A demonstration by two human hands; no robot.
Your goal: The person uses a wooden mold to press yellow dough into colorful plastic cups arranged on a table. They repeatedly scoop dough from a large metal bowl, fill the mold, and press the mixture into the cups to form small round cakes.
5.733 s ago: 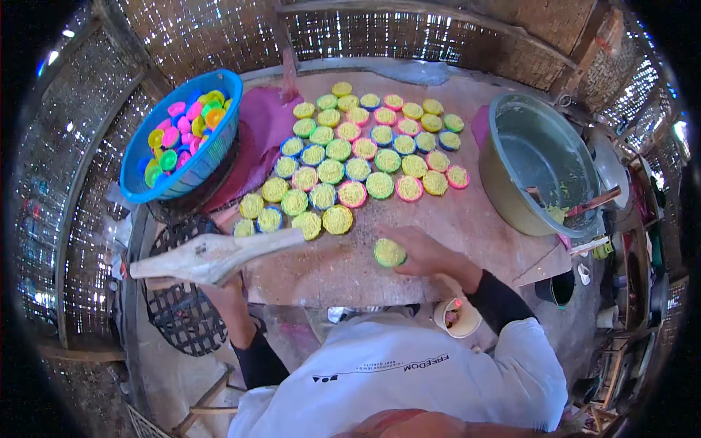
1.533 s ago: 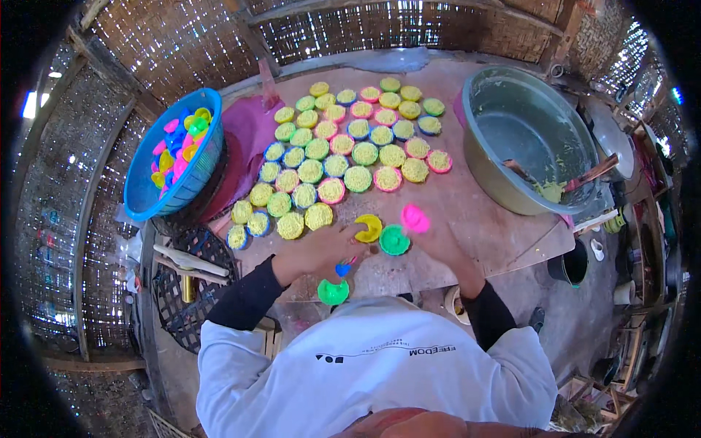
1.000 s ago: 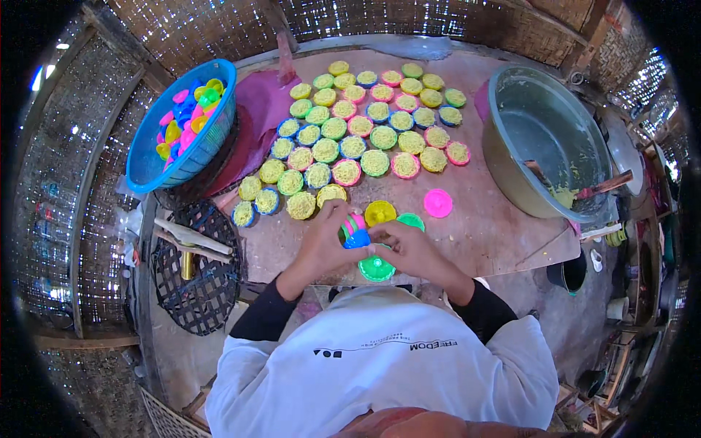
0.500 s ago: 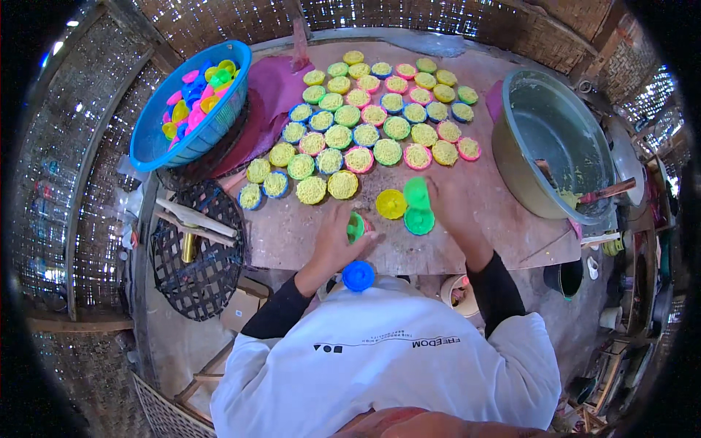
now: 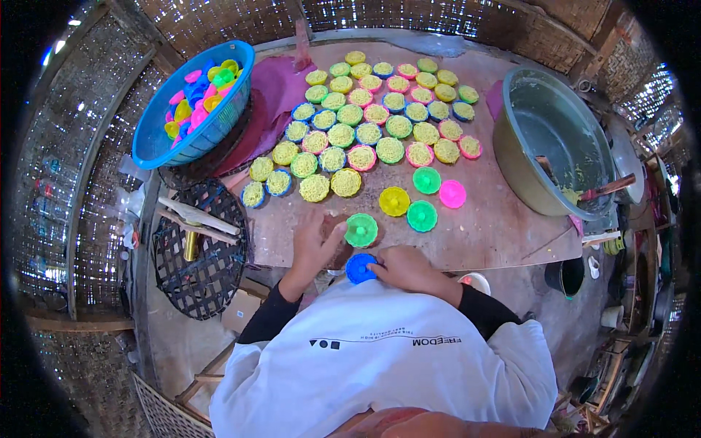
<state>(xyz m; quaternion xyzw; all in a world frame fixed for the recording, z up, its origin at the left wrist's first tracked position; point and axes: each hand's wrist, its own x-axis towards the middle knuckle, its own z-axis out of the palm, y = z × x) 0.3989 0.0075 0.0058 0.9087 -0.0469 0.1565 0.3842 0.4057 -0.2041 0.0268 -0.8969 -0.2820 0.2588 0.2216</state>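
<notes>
A white short-sleeved shirt (image 5: 387, 365) with small black print across it is worn over a black long-sleeved layer, whose sleeves (image 5: 266, 321) are seen down to both wrists. Both hands are left bare.

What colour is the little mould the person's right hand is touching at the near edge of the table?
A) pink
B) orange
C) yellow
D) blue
D: the right hand rests its fingers on a blue mould at the table's near edge, while the left hand touches a green mould just beyond it.
</notes>
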